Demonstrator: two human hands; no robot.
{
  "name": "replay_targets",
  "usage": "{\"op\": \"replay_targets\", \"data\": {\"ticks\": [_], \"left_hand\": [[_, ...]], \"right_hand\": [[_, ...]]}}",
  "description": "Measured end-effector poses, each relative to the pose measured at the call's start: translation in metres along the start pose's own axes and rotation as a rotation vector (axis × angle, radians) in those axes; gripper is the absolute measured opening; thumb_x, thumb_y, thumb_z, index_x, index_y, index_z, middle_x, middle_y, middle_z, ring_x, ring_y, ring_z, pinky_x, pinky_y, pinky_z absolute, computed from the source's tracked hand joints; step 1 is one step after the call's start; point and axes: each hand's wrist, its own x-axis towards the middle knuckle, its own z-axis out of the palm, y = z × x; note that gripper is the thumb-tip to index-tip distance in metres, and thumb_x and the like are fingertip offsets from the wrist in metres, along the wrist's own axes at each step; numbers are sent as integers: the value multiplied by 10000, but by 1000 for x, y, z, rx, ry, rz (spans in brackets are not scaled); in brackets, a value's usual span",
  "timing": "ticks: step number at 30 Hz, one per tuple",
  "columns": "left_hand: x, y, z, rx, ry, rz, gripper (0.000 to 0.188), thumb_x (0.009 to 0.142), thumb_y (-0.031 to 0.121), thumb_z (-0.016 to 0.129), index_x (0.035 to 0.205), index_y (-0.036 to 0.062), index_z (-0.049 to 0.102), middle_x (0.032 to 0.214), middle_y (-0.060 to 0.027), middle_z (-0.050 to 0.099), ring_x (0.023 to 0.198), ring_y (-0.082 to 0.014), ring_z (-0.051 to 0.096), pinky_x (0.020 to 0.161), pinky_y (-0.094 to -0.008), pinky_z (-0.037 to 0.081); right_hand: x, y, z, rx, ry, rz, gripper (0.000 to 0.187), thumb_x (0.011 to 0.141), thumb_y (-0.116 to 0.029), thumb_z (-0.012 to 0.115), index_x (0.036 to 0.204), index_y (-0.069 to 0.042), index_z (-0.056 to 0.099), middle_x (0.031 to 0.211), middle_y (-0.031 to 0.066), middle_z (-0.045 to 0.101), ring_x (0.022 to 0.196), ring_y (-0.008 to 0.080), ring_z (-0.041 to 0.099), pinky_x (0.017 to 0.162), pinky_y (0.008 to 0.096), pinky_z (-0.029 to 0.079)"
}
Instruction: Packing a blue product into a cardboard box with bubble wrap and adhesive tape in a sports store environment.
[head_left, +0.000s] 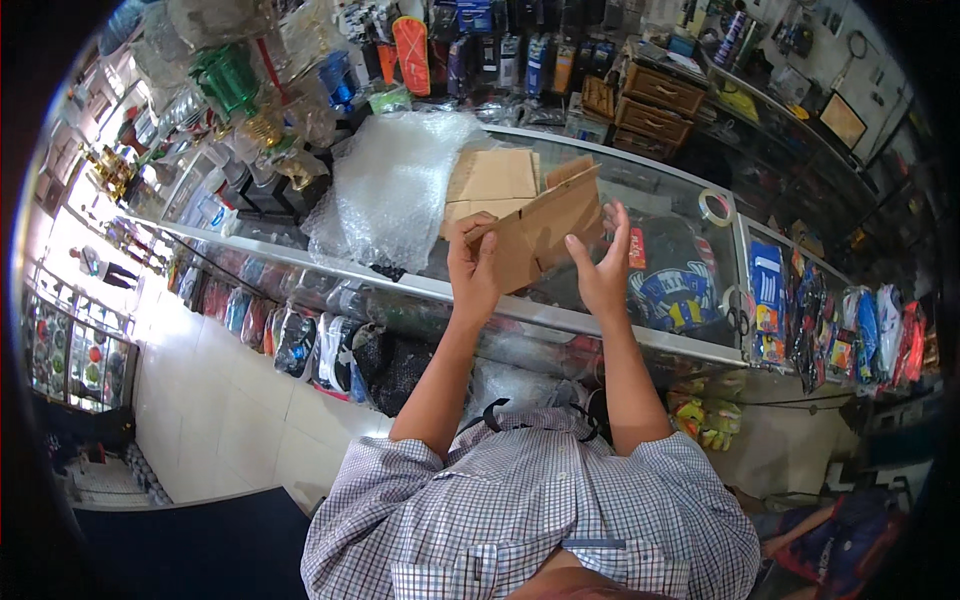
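Cardboard (548, 228) stands tilted in the person's grasp above the glass counter (690, 348), near the bubble wrap (390, 175) and partly in front of a flat carton (490, 178). It looks light and fairly stiff, likely to bend at its creases and hardly slippery; the plain edges away from the folds seem the best hold. The left hand (474, 262) is partly closed, pinching the left edge between thumb and fingers. The right hand (606, 262) is spread wide beside the right edge; whether it touches, I cannot tell. Under the counter's glass lies a blue-and-yellow item (678, 298). Brown drawers (657, 108) behind hide their contents.
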Motion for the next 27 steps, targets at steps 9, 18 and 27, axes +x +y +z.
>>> {"op": "replay_targets", "data": {"ticks": [9, 18, 27], "left_hand": [[-9, 2, 76, -249, -326, -100, 251, 1121, 52, 601, 1368, 46, 552, 1317, -88, 627, 1227, -156, 585, 1073, -319, 464], [-30, -14, 137, -265, -484, -190, 488, 1097, 156, 671, 1506, 47, 428, 1402, -141, 566, 1296, -215, 568, 1114, -378, 470], [-22, -73, 161, -130, -484, -34, 617, 980, 146, 683, 1524, 10, 427, 1397, -172, 466, 1293, -300, 465, 1180, -440, 358]], "right_hand": [[-3, 27, -78, 249, 115, -51, 928, 970, -201, 805, 1706, -43, 262, 1560, 203, 506, 1434, 306, 502, 1233, 462, 362], [-18, 78, -122, 279, 207, -162, 924, 969, -252, 807, 1697, -35, 281, 1490, 174, 559, 1362, 285, 542, 1193, 455, 393], [-17, 83, -118, 182, 263, -180, 979, 946, -291, 827, 1676, 30, 258, 1563, 204, 466, 1449, 331, 456, 1252, 484, 321]]}}
